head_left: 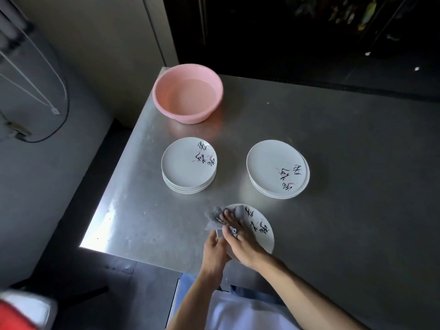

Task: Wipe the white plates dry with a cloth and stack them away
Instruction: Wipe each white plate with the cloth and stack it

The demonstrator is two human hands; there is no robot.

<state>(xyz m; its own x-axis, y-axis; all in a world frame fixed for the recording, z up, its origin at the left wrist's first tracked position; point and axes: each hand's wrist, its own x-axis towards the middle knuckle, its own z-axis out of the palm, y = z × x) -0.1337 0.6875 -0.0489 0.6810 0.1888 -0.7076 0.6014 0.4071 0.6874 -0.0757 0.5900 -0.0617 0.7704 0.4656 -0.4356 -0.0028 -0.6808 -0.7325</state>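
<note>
Now the left hand (215, 249), fingers clamped on the round white patterned plate (260, 234) at seven o'clock; right hand (241, 242), fingers straight, presses the grey cloth (213, 221) at ten o'clock.

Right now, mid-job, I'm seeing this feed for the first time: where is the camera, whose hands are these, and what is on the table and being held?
There is no machine here: a person works with two bare hands, and the single picture comes from a camera worn on their head, looking down. The left hand grips the near edge of a white plate, while the right hand presses a grey cloth flat on its face. Farther off on the metal table stand a left stack and a right stack of matching plates, and a pink basin that seems to hold water.
</note>
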